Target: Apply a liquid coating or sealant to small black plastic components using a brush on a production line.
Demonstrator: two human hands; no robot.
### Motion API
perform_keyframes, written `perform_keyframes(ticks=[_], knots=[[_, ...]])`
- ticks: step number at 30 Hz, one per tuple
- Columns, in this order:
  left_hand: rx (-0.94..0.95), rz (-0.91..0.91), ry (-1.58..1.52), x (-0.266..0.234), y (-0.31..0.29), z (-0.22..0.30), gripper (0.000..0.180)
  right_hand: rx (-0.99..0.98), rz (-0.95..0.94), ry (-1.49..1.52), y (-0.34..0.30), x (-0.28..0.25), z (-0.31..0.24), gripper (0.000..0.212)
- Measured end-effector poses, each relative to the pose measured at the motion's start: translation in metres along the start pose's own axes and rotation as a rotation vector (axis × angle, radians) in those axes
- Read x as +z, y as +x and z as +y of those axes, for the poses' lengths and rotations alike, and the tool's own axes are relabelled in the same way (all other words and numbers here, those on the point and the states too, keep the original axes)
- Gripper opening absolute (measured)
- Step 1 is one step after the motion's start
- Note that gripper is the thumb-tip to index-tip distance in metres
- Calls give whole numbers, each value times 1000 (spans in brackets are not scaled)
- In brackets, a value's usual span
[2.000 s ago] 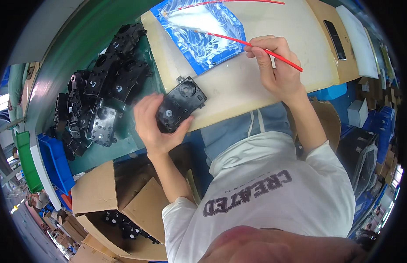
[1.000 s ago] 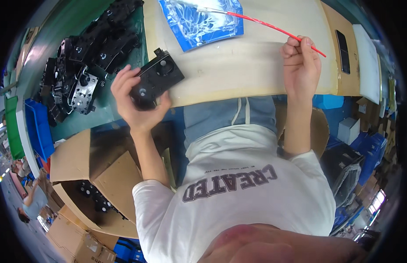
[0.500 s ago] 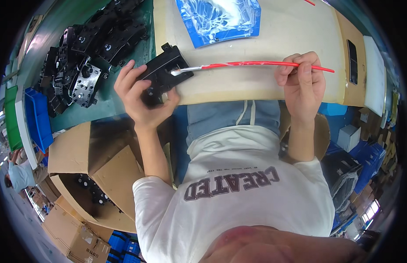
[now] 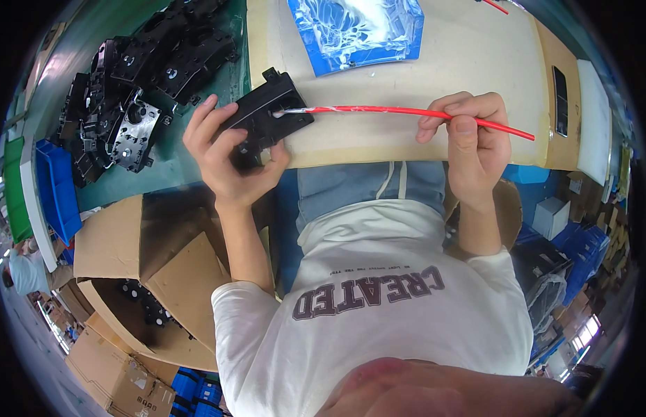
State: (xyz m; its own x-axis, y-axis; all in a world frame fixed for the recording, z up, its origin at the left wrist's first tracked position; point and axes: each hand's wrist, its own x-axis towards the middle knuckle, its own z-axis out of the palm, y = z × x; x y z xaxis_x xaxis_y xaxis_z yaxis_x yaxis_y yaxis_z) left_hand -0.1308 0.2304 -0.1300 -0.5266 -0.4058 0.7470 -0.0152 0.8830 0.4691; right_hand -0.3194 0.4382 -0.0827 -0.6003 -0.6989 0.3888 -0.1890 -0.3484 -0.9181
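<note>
At the near tabletop (image 4: 476, 42) edge, the left hand (image 4: 229, 156) has its grip closed around the black plastic part (image 4: 267, 115), while the right hand (image 4: 476, 139) pinches the red brush (image 4: 406, 111), whose whitish tip touches the part. Holding the part steady would help the tip land true.
</note>
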Motion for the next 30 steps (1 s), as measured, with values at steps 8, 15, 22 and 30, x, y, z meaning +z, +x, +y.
perform_keyframes(ticks=[8, 15, 22, 30], knots=[[9, -8, 6, 0, 0, 0, 51, -65, -63, -33, 3, 12, -11, 10], [18, -20, 45, 0, 0, 0, 54, -258, -382, -384, 18, 12, -35, 14], [38, 4, 45, 2, -2, 2, 51, -274, -416, -479, 26, 27, -55, 18], [40, 28, 53, 2, -4, 2, 50, -209, -422, -489, 48, 38, -63, 15]])
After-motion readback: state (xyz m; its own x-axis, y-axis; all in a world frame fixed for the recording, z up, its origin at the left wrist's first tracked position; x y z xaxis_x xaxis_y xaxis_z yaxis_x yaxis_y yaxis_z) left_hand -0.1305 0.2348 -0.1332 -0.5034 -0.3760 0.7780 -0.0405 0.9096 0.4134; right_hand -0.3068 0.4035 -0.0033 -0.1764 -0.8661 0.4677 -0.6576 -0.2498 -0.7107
